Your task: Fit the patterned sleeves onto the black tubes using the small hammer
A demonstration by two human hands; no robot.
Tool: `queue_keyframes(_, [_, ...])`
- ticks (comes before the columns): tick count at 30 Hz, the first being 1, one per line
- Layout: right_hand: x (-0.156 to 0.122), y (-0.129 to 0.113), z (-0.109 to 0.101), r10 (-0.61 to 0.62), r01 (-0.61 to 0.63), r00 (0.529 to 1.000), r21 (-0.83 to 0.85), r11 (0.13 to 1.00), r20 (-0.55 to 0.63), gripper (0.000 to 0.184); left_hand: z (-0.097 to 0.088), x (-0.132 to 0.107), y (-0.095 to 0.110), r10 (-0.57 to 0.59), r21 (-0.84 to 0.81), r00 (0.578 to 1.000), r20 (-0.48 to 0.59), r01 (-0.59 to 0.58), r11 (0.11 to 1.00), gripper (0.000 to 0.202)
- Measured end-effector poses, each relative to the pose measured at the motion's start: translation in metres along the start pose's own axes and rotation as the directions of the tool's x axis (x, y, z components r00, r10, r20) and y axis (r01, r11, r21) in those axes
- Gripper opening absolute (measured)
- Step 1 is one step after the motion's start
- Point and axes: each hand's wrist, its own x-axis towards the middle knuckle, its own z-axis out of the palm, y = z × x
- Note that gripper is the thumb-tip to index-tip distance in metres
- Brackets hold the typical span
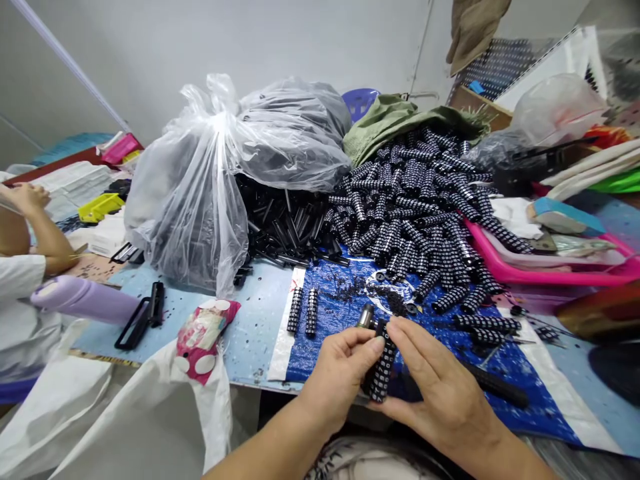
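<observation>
My left hand [343, 367] and my right hand [435, 383] meet near the table's front edge, both closed round one black studded tube [383, 370] held upright between them. A small metal-tipped piece [366, 316] pokes up just above my left fingers. Two more studded tubes [303, 311] lie side by side on the blue mat [330, 347] to the left of my hands. A big heap of the same studded tubes [420, 207] covers the table behind them.
A large clear plastic bag [210, 173] of black plain tubes [285, 223] stands at the centre left. A pink tray [545, 270] sits at right. A purple bottle [85, 300] and a black clip [143, 320] lie at left. Another person's arm [35, 230] shows at far left.
</observation>
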Motion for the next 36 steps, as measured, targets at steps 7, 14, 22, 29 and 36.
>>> queue_keyframes(7, [-0.031, 0.033, 0.001, 0.142, -0.128, 0.988, -0.202, 0.971, 0.057, 0.044, -0.017, 0.013, -0.020, 0.226, 0.173, 0.970, -0.092, -0.208, 0.963, 0.036])
queue_keyframes(14, [-0.052, 0.055, -0.012, 0.252, -0.250, 0.967, -0.258, 0.933, -0.025, 0.019, -0.034, 0.023, -0.018, 0.436, 0.864, 0.900, 0.026, -0.239, 0.443, 0.010])
queue_keyframes(22, [-0.054, 0.049, -0.005, 0.233, -0.186, 0.963, -0.289, 0.939, 0.137, 0.025, -0.033, 0.037, -0.001, 0.269, 0.930, 0.962, 0.041, -0.136, 0.342, 0.017])
queue_keyframes(29, [-0.037, 0.041, -0.024, 0.163, -0.160, 0.987, -0.172, 0.972, 0.008, 0.030, -0.033, 0.043, 0.000, 0.216, 0.920, 0.976, 0.006, -0.090, 0.381, 0.024])
queue_keyframes(36, [-0.036, 0.031, -0.019, 0.120, -0.105, 0.986, -0.126, 0.987, 0.117, 0.026, -0.030, 0.050, 0.005, 0.175, 0.941, 0.984, 0.024, -0.081, 0.329, 0.027])
